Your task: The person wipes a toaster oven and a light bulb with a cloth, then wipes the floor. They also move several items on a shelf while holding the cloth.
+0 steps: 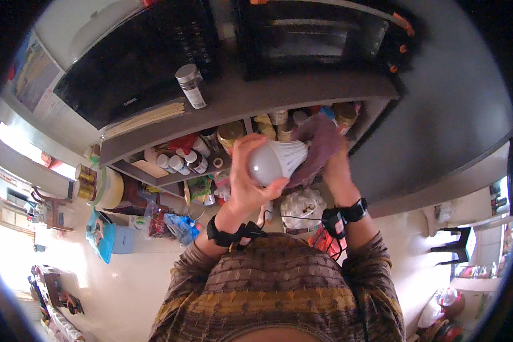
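My left hand (249,190) grips a large white light bulb (267,164) by its rounded dome, thumb and fingers to either side. The bulb lies sideways in the air, with its ribbed white body pointing right. A purple cloth (320,143) covers the bulb's base end. My right hand (340,171) holds this cloth against the bulb; its fingers are mostly hidden behind the fabric. Both hands are in front of an open-shelved cabinet (282,92). Each wrist wears a black strap with a small device and a cable.
On the cabinet top stand a microwave (132,64), a black oven (312,38), a lidded jar (192,87) and a bundle of wooden sticks (149,117). Several bottles (179,164) fill the shelf below. A plastic bag (303,209) lies low before me; a grey panel (436,107) rises at right.
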A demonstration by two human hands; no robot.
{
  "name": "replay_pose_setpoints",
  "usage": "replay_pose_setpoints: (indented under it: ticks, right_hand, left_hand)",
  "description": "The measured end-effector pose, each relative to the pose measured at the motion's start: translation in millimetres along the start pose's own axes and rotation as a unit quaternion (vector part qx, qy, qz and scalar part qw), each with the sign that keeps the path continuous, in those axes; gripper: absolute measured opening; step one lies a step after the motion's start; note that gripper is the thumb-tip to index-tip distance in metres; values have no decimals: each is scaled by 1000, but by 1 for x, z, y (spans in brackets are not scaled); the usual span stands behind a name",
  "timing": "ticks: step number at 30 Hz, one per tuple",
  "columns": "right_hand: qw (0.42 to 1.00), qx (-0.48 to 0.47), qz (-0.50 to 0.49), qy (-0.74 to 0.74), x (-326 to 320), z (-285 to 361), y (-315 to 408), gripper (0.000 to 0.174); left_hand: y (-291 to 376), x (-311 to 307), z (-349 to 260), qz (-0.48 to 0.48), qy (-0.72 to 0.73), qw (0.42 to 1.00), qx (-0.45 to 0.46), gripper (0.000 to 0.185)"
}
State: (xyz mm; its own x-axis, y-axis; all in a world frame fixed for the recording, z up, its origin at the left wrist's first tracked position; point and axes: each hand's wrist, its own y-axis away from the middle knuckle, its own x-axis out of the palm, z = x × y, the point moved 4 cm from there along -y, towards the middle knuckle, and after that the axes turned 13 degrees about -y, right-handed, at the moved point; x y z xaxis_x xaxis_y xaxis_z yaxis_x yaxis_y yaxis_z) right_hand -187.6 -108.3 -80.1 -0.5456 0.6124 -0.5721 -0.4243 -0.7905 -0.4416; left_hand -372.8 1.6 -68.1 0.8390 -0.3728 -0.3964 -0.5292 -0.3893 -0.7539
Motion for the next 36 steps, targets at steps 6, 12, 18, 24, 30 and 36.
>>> replay_pose_setpoints:
  ticks: [6,12,18,24,30,36]
  right_hand:
    - [951,22,-291,105,-84,-64,-51,32]
    - [948,52,-210,232,24,-47,-108,42]
    - [982,-137,-39,120,115,30,-120,31]
    - [993,25,9,119,-13,-101,-118,31]
    - [921,219,-90,308,-173,-220,-96,36]
    - [894,257,-152,333,-166,-230,-95,37]
  left_hand:
    - [22,-62,43,-127,34,967,-217,61]
    - [59,-78,57,-170,-49,953,-245,59]
    - [52,-62,55,-132,-37,962,-235,67]
    - [51,-66,50,-96,-52,969,-219,64]
    - [63,-89,47,-121,-43,961,-245,73]
    - [87,-113,57,-150,-59,946,-280,68]
